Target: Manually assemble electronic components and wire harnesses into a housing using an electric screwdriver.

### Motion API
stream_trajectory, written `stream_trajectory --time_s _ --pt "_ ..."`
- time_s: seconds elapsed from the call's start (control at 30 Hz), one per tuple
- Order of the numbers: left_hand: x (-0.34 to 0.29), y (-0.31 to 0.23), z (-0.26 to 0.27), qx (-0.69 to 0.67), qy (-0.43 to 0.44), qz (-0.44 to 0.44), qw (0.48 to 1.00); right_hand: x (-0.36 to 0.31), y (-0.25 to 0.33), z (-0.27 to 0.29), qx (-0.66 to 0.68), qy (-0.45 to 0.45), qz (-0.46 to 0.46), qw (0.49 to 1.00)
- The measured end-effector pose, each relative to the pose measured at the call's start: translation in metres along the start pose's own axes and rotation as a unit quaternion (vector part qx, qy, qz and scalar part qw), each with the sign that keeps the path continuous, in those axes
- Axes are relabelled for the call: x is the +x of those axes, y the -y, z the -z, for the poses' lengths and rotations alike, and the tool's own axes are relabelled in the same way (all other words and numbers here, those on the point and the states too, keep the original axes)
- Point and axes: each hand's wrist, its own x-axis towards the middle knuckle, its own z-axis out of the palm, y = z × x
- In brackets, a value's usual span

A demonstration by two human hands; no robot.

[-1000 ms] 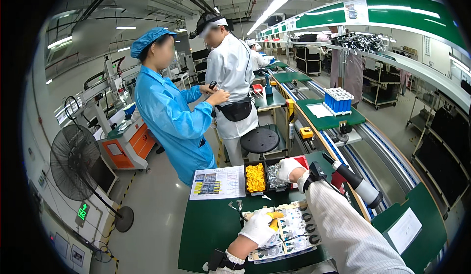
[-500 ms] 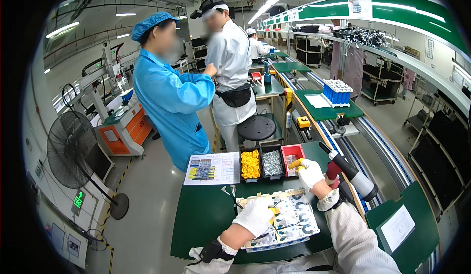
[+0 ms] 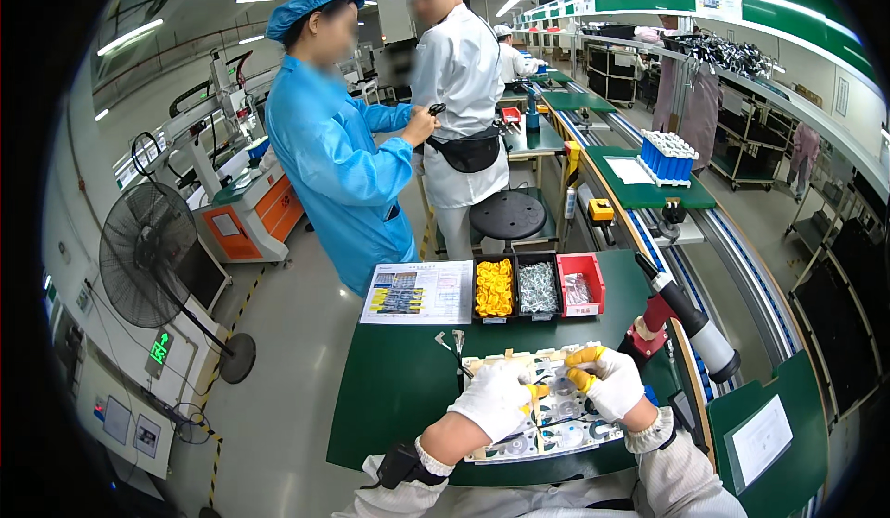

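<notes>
A white battery-pack-like assembly [image 3: 567, 436] with pale strips, round openings and dark wires lies on the green worktable. My left hand [image 3: 496, 399], in a white glove with yellow fingertips, rests over its left part. Its fingers are bent together near a pale strip, and what they grip is hidden. Over the far right corner of the assembly is my right hand [image 3: 614, 386], gloved the same way. Its yellow fingertips are curled in a pinch; anything between them is too small to make out. Dark leads with metal ends [image 3: 451, 340] stick out at the assembly's far left.
Beyond the assembly stand a black bin of yellow parts [image 3: 494, 288], a black bin of screws [image 3: 539, 288] and a red bin [image 3: 581, 284]. A printed sheet [image 3: 417, 293] lies left of them. A black-and-white tool [image 3: 695, 328] stands right. Two people [image 3: 338, 147] stand ahead.
My right hand has come from beside the red bin back toward me, down to the assembly. My left hand stays over the assembly. The whole view has shifted slightly.
</notes>
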Motion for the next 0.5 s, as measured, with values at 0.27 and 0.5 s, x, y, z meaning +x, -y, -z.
stream_trajectory --time_s 0.27,0.5 --pt "-0.002 0.004 -0.004 -0.052 -0.079 -0.017 0.995 0.0 0.008 -0.001 -0.066 0.032 0.044 0.996" --pt "-0.005 0.001 -0.005 -0.053 -0.072 0.0 0.996 -0.002 0.011 -0.001 -0.209 0.037 0.196 0.957"
